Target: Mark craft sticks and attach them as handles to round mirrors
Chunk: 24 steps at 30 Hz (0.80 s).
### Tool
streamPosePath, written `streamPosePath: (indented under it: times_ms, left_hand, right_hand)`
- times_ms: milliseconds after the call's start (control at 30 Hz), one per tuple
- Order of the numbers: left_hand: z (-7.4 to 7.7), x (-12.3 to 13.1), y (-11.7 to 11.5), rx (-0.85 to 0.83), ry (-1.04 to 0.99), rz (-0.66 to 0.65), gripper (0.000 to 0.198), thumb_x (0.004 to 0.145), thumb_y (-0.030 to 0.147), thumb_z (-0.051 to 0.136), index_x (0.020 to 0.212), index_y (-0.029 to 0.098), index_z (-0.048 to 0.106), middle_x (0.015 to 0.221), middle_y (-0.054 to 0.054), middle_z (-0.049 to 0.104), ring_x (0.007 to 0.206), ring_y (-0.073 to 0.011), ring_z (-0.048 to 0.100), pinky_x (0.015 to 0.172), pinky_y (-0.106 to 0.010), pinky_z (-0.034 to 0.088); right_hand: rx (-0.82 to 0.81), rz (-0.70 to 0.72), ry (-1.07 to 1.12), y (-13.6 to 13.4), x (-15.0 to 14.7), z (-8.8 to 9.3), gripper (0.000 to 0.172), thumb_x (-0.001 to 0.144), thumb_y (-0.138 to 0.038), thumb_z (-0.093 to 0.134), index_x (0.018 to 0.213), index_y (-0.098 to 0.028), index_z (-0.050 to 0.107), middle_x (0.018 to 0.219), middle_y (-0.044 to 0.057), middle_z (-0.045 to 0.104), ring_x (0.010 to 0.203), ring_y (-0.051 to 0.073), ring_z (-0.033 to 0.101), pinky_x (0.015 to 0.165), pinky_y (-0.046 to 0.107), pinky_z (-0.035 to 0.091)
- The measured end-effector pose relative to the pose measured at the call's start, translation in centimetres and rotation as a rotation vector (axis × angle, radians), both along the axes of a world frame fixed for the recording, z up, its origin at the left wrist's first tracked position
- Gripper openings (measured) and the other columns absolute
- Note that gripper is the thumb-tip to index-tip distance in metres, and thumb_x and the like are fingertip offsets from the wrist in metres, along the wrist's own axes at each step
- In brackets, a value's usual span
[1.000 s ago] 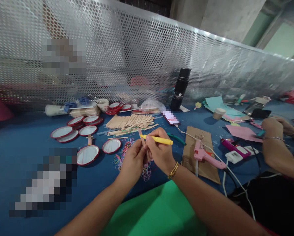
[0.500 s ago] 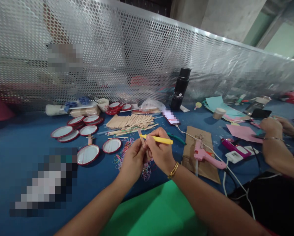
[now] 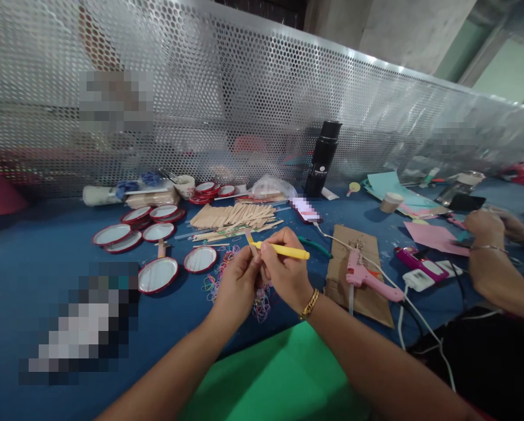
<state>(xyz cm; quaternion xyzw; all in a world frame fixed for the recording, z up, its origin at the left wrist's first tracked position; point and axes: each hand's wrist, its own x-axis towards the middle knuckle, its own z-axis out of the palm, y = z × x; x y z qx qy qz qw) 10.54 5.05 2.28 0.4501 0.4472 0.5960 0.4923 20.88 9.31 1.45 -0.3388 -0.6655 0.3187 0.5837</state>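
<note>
A yellow marker [image 3: 288, 251] is gripped by my right hand [image 3: 288, 272], its tip pointing left against a flat wooden stick [image 3: 249, 237]. My left hand [image 3: 238, 279] pinches that stick, which stands up from between the fingers. Both hands meet above a heap of coloured rubber bands [image 3: 261, 304]. Behind them lies a pile of wooden sticks [image 3: 231, 216]. Left of the hands are several round red-rimmed lids [image 3: 200, 259].
A pink glue gun [image 3: 371, 280] rests on cardboard [image 3: 338, 269] to the right, near white cables. A black bottle [image 3: 321, 161] stands at the back by the perforated metal screen [image 3: 262, 82]. Another person's hands work at far right. Green sheet [image 3: 279, 374] in front.
The hands, marker and stick hold almost the same pose; the marker's tip has shifted very slightly on the stick.
</note>
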Motion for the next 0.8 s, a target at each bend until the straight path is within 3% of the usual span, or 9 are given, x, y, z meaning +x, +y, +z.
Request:
streamPosePath:
  times_ms: [300, 533, 800]
  left_hand:
    - [0.31, -0.19, 0.05, -0.004, 0.056, 0.001, 0.034, 0.086, 0.05, 0.068, 0.074, 0.02, 0.057, 0.056, 0.006, 0.051, 0.046, -0.0085, 0.035, 0.045, -0.021, 0.027]
    - [-0.43, -0.22, 0.27, 0.008, 0.001, 0.02, 0.037, 0.08, 0.048, 0.076, 0.069, 0.02, 0.054, 0.062, 0.005, 0.051, 0.056, -0.0099, 0.042, 0.053, -0.021, 0.034]
    - [-0.03, -0.16, 0.15, -0.016, 0.001, 0.009, 0.037, 0.083, 0.053, 0.072, 0.074, 0.02, 0.059, 0.058, 0.005, 0.052, 0.049, -0.0089, 0.038, 0.046, -0.021, 0.028]
  right_hand:
    - [-0.059, -0.024, 0.096, 0.31, -0.02, 0.23, 0.015, 0.093, -0.032, 0.058, 0.081, -0.026, 0.052, 0.061, -0.004, 0.054, 0.056, 0.016, 0.056, 0.051, 0.028, 0.044]
    - [0.104, -0.046, -0.012, -0.13, 0.06, 0.72, 0.014, 0.09, -0.028, 0.06, 0.078, -0.024, 0.055, 0.073, -0.002, 0.06, 0.069, 0.016, 0.06, 0.067, 0.03, 0.048]
    - [0.0, -0.041, 0.049, 0.12, 0.0, 0.16, 0.015, 0.093, -0.033, 0.059, 0.081, -0.026, 0.053, 0.069, -0.001, 0.057, 0.071, 0.02, 0.06, 0.06, 0.032, 0.049]
